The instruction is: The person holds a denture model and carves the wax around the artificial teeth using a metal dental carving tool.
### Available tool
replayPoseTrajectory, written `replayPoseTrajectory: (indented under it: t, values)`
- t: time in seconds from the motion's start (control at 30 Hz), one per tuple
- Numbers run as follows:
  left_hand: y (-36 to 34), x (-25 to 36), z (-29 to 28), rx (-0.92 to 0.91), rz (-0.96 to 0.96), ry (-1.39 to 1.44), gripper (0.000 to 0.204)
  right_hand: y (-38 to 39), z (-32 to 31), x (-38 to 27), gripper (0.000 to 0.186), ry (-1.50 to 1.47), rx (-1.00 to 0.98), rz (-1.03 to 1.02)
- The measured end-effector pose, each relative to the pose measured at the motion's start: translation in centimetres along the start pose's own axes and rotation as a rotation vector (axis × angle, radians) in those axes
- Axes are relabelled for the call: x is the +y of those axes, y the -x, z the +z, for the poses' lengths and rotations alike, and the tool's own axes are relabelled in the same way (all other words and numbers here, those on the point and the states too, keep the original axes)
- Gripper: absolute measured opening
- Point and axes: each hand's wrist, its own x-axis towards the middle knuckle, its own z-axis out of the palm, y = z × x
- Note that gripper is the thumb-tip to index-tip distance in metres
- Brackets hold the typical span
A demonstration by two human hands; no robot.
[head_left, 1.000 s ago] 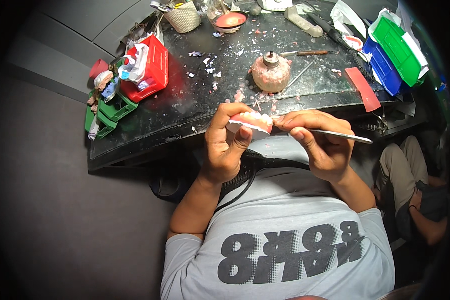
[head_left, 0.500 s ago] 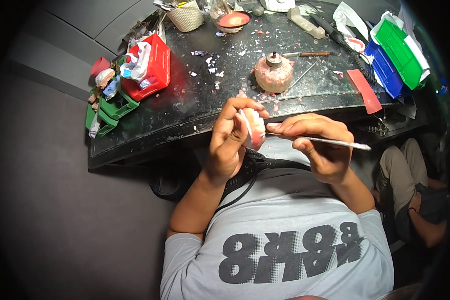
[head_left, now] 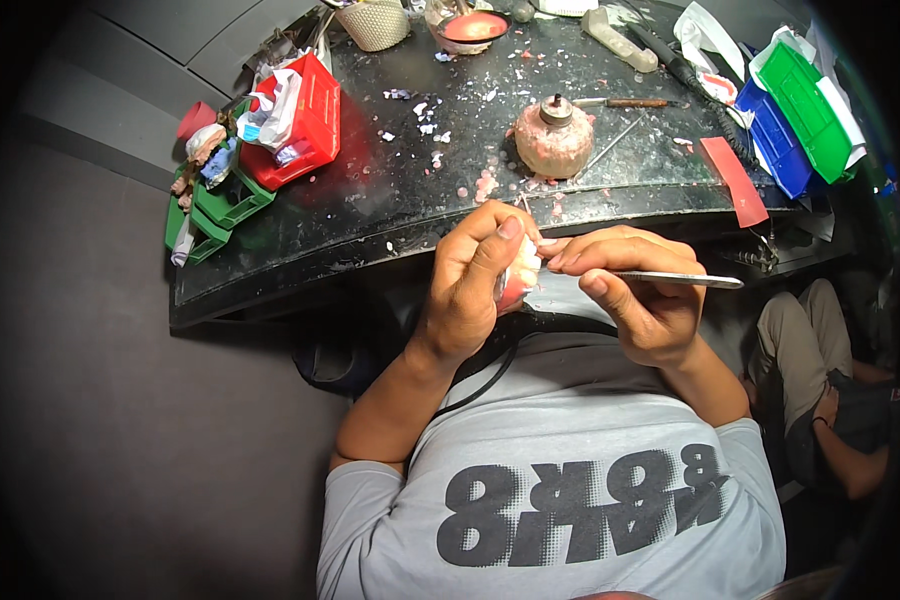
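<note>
My left hand (head_left: 470, 280) is closed round a denture model (head_left: 522, 276) with white teeth and a pink wax base, held just off the bench's front edge. My thumb and fingers hide much of it. In my right hand (head_left: 640, 280) is a slim metal carving tool (head_left: 695, 280), gripped like a pen with its handle end sticking out to the right. Its working tip is at the teeth, mostly covered by my fingers, so I cannot tell exact contact. Beyond my hands stands a round, wax-spattered spirit burner (head_left: 555, 140).
The dark bench (head_left: 390, 190) carries scattered wax scraps. At left are a red bin (head_left: 315, 120) and green bins (head_left: 235, 205); at right, a pink wax sheet (head_left: 735, 180), blue bin (head_left: 775, 140) and green bin (head_left: 800, 100). A wooden-handled knife (head_left: 635, 103) lies behind the burner. Another person (head_left: 800, 350) sits at right.
My left hand has turned the denture model, and its thumb now lies higher, over the model. My right fingers have shifted slightly, with the tool's outer end a little lower.
</note>
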Motion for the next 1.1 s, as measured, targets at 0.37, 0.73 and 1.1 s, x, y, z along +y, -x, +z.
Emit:
replayPoseTrajectory:
  t: [0.37,0.73,1.1]
  values:
    - [0.0,-0.2,0.0,0.030,0.010,-0.050,0.030,0.1,0.0,0.2,0.009,-0.005,0.004,0.008]
    - [-0.1,-0.3,0.0,0.063,-0.010,-0.041,0.028,0.2,-0.1,-0.3,0.010,0.157,-0.058,-0.111]
    - [-0.1,-0.3,-0.1,0.071,-0.021,-0.019,0.027,0.0,0.3,-0.8,0.015,0.285,-0.089,-0.165]
